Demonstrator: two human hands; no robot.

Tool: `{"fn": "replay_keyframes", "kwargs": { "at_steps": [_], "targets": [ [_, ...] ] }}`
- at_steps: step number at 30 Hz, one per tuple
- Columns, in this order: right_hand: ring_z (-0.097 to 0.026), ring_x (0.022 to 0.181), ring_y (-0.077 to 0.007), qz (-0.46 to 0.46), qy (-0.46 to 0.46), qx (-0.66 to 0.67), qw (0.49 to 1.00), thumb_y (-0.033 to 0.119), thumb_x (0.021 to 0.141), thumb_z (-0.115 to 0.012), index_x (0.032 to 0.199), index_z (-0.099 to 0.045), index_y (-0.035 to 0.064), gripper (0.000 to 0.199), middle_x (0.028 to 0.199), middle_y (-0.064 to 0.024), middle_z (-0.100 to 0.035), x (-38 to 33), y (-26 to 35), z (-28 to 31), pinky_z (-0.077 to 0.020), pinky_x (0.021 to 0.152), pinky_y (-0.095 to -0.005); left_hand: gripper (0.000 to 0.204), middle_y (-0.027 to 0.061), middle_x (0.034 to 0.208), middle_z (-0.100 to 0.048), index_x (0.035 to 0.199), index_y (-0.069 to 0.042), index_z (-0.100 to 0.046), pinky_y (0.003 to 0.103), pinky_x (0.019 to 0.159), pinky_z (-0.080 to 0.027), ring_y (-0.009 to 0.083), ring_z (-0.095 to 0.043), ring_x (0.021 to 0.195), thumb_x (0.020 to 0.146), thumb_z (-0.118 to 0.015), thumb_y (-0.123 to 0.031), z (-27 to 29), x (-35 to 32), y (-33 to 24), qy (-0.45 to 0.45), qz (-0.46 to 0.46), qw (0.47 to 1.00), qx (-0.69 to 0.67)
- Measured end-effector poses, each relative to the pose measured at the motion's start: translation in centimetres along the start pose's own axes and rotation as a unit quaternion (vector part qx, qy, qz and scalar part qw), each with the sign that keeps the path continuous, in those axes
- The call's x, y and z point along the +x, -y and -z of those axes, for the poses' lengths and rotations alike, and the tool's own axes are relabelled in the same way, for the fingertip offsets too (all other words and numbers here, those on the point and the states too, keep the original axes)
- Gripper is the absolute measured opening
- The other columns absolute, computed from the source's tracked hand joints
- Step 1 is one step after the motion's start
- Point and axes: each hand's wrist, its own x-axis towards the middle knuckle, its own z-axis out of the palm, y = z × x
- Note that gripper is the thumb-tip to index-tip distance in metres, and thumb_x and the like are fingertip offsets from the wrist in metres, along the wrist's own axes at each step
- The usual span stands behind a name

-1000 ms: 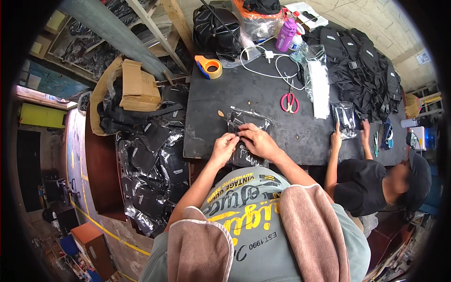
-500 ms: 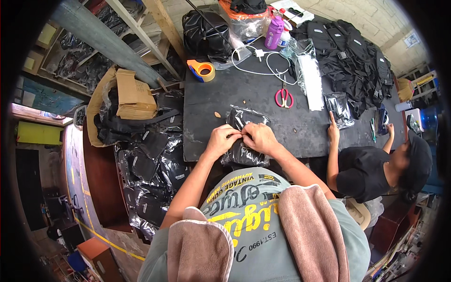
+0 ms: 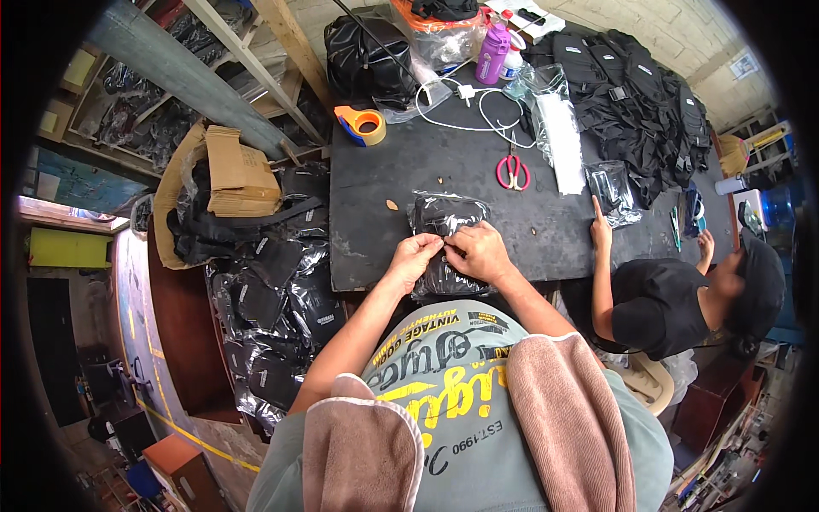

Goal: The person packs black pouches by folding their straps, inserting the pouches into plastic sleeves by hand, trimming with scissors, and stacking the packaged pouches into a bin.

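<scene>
A black article in a clear plastic bag (image 3: 450,210) lies at the near edge of the dark table, directly in front of me. Over its middle, my left hand (image 3: 415,258) and my right hand (image 3: 479,253) meet with their fingertips almost touching. Both are closed in a pinch. They seem to grip the plastic of the bag, though the exact bit between the fingers is too small to make out. Shiny film shows above and below my hands, and part of the bag is hidden beneath them.
Red-handled scissors (image 3: 514,172), an orange tape dispenser (image 3: 362,125), a white cable (image 3: 461,128) and a purple bottle (image 3: 492,55) occupy the far table (image 3: 375,179). Black bags (image 3: 627,94) are heaped right. Beside me a co-worker (image 3: 661,307) touches another wrapped package (image 3: 612,192). Bagged goods (image 3: 273,299) fill the left.
My hands stay pinched together over the bag, with only slight shifts of the fingers. The whole view has moved a little. The co-worker's hand remains at the other package.
</scene>
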Motion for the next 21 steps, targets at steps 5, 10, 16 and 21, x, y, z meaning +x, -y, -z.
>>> {"fn": "replay_keyframes", "kwargs": {
  "at_steps": [5,10,16,21],
  "targets": [
    [-0.067,0.065,-0.0288,0.025,0.02,-0.083,0.996,0.02,0.073,-0.077,0.072,-0.062,0.0093,0.019,0.072,-0.0082,-0.068,0.7,0.5,0.8,-0.049,0.069,-0.042,0.013,0.0078,0.09,-0.072,0.099,-0.003,-0.079,0.034,0.076,-0.055,0.0207,-0.07,0.082,0.094,-0.079,-0.016,-0.4,-0.4,-1.8,-0.015,-0.233,0.92,0.315],
    [-0.072,0.071,-0.032,-0.138,0.14,0.014,0.98,0.02,0.078,-0.075,0.074,-0.068,0.0064,0.015,0.075,-0.0122,-0.073,-0.2,-2.6,1.7,-0.0572,0.073,-0.0453,0.014,0.0116,0.092,-0.07,0.091,-0.006,-0.076,0.045,0.076,-0.056,0.0325,-0.071,0.083,0.091,-0.076,-0.02,0.8,-1.8,-2.9,-0.109,-0.231,0.853,0.456],
    [-0.077,0.083,-0.0355,-0.362,-0.038,0.005,0.931,0.041,0.096,-0.073,0.092,-0.077,0.0037,0.038,0.084,-0.0186,-0.077,3.2,-15.6,1.5,-0.0586,0.079,-0.0464,0.019,0.0128,0.095,-0.076,0.098,-0.004,-0.076,0.043,0.077,-0.057,0.0302,-0.074,0.086,0.091,-0.075,-0.022,1.2,-4.6,-5.5,-0.046,-0.182,0.819,0.543],
    [-0.076,0.104,-0.0377,-0.488,0.013,-0.204,0.849,0.047,0.086,-0.081,0.114,-0.075,0.002,0.054,0.105,-0.0228,-0.078,6.5,-22.0,0.5,-0.0594,0.092,-0.049,0.02,0.0124,0.094,-0.075,0.101,-0.005,-0.076,0.044,0.077,-0.058,0.0335,-0.074,0.083,0.09,-0.077,-0.022,-1.8,-5.6,-8.5,-0.084,-0.168,0.797,0.574]
  ]
}}
